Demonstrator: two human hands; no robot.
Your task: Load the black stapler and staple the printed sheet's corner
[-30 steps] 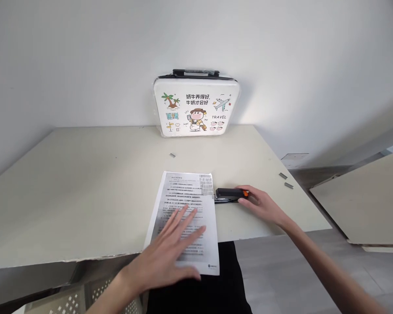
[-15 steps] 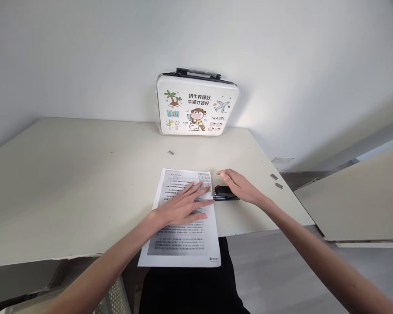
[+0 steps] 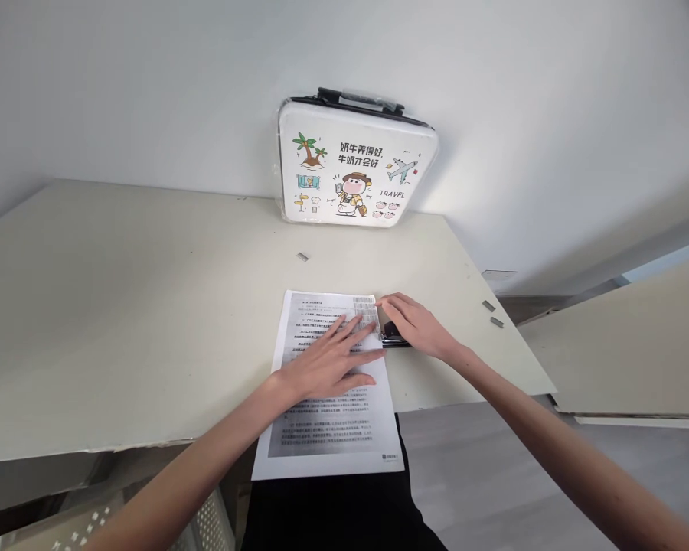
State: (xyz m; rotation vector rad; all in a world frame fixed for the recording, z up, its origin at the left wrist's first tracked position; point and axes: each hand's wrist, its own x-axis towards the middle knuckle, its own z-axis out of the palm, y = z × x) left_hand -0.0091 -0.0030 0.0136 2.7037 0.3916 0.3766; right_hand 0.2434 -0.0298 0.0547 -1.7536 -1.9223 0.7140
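My left hand (image 3: 328, 360) lies flat with its fingers spread on a printed sheet of paper (image 3: 333, 421). The sheet's lower end hangs past the table's front edge. By the sheet's right edge is a black stapler (image 3: 391, 334), its front end close against the paper. My right hand (image 3: 416, 325) is over the stapler and hides much of it. The fingers of that hand stretch toward the paper's upper right edge, not wrapped round the stapler. Whether the palm touches the stapler is hidden.
A white case (image 3: 356, 164) with cartoon prints and a black handle stands against the wall at the back. A small strip of staples (image 3: 302, 256) lies in front of it. Two more staple strips (image 3: 492, 314) are near the right edge of the pale table (image 3: 149, 321).
My right hand has come left and lower over the stapler, covering more of it. My left hand stays flat on the paper. The view has tilted slightly.
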